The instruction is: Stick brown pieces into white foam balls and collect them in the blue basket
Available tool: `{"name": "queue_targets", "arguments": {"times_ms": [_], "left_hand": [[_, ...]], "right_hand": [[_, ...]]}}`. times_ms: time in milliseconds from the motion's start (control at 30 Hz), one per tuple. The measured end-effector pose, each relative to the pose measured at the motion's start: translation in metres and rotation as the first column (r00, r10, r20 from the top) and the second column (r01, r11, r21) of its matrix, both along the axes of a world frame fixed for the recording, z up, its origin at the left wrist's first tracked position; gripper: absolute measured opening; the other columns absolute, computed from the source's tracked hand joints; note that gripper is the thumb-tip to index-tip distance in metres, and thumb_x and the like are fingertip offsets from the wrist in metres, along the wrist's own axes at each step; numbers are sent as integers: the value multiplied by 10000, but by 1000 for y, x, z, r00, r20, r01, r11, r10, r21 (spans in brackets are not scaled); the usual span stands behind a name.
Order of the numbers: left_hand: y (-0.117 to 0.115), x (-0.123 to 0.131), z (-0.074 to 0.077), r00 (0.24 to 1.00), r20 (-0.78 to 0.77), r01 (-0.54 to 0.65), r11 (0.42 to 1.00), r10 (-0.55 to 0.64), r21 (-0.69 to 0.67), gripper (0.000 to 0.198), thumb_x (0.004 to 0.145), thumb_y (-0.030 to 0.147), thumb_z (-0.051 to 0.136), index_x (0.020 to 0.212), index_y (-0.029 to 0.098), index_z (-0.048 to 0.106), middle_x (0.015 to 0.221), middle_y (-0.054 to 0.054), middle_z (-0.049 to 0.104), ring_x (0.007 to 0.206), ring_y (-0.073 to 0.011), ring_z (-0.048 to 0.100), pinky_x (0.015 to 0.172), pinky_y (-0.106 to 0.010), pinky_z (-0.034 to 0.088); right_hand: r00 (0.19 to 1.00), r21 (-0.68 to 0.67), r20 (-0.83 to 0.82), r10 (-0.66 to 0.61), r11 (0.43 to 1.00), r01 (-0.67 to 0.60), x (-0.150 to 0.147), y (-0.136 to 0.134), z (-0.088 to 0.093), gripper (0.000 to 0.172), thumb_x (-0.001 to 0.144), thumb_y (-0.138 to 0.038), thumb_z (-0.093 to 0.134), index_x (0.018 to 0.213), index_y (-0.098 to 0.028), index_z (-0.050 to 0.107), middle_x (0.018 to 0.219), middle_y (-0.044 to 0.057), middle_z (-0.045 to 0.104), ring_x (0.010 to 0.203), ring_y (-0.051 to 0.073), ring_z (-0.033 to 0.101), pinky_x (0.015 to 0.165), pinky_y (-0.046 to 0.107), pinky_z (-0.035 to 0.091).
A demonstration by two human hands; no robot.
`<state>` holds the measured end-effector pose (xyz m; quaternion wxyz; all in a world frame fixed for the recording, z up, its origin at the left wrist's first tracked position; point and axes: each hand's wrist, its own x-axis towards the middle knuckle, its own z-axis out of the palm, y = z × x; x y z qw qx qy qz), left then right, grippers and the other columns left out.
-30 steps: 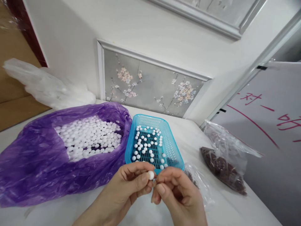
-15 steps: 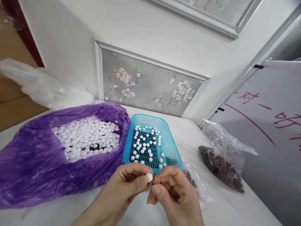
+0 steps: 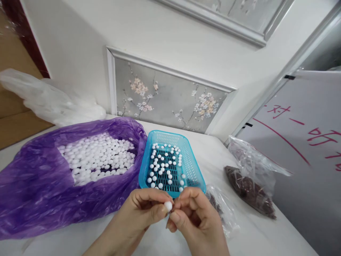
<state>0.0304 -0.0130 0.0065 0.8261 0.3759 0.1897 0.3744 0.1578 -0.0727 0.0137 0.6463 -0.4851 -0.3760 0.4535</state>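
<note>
Between the thumb and forefinger of my left hand (image 3: 144, 209) is a small white ball (image 3: 168, 206). My right hand (image 3: 198, 215) is pinched closed right beside the ball; whatever its fingertips hold is too small or hidden to make out. Just beyond both hands stands a blue plastic basket (image 3: 195, 170) with a slotted floor, and several white balls (image 3: 169, 176) lie scattered in it. Left of the basket, an opened purple plastic bag (image 3: 34, 177) holds a large heap of similar white balls (image 3: 98, 153).
Clear bags with dark brown contents lie at the right: one bag (image 3: 249, 192) near the whiteboard (image 3: 301, 142), another bag (image 3: 223, 209) beside my right hand. A whitish plastic bag (image 3: 61, 103) rests at the back left, against the wall (image 3: 80, 35) behind the white table (image 3: 266, 234).
My hands keep almost the same pose, with slight finger movement around the ball. The whole view has shifted a little; the basket and bags stay in place.
</note>
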Motion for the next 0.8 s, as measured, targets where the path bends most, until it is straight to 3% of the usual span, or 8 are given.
{"name": "queue_targets", "arguments": {"times_ms": [533, 600, 700, 800], "left_hand": [[1, -2, -2, 998, -17, 68, 995, -67, 79, 42, 725, 232, 782, 714, 193, 792, 647, -18, 694, 605, -141, 614, 626, -288, 488], [-1, -1, -3, 996, 8, 84, 996, -84, 13, 87, 737, 266, 774, 733, 180, 786, 657, -23, 697, 621, -137, 618, 640, -276, 500], [-2, -1, -3, 998, 19, 61, 978, -58, -199, 90, 724, 245, 791, 771, 169, 775, 723, -12, 706, 633, -83, 623, 667, -207, 515], [1, -2, -2, 999, 28, 40, 947, -33, -319, 104, 709, 210, 806, 791, 160, 765, 737, -5, 696, 611, -46, 613, 648, -162, 519]], "right_hand": [[988, -4, -143, 65, 998, -66, 3, 2, -8, 324, 654, -303, 855, 768, -196, 571, 619, -86, 584, 470, 51, 584, 483, 175, 474], [985, 10, -156, 79, 997, -78, 3, 2, -7, 324, 651, -325, 856, 811, -206, 600, 632, -86, 581, 472, 44, 571, 473, 162, 455], [991, 60, -119, 64, 997, -58, 10, -4, -2, 362, 640, -388, 850, 907, -243, 654, 712, -61, 626, 496, 45, 559, 488, 163, 450], [982, 42, 127, -142, 990, 137, 33, -16, 1, 257, 742, -427, 757, 913, -256, 668, 714, -40, 650, 509, 72, 558, 489, 175, 453]]}}
